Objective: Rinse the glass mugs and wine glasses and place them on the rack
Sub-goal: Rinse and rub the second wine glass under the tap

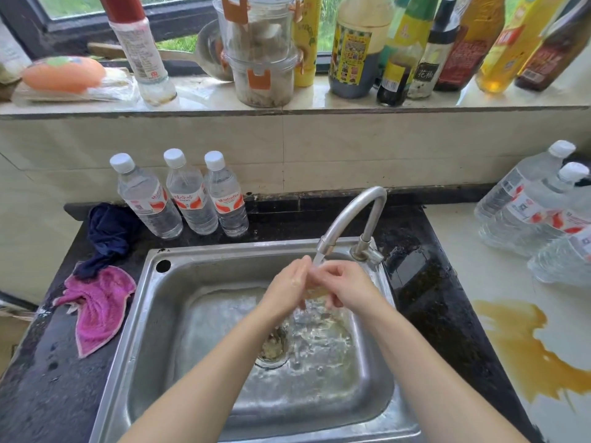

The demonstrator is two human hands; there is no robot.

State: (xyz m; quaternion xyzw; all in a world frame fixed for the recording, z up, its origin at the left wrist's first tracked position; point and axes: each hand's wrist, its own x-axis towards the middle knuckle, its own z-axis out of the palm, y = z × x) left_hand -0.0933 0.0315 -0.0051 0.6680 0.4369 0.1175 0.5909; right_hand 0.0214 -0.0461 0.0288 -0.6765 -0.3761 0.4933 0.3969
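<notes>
Soft daylight enters through the far window (96, 11), leaving the scene bright and shadows faint. Glare shimmers on the wet sink (153, 314) and running water. Wide-angle distortion bends the sill bottles (361, 46) outward at the edges; fine detail looks slightly soft

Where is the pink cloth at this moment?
In the head view, the pink cloth lies on the dark counter left of the sink, just below a dark blue cloth.
</notes>
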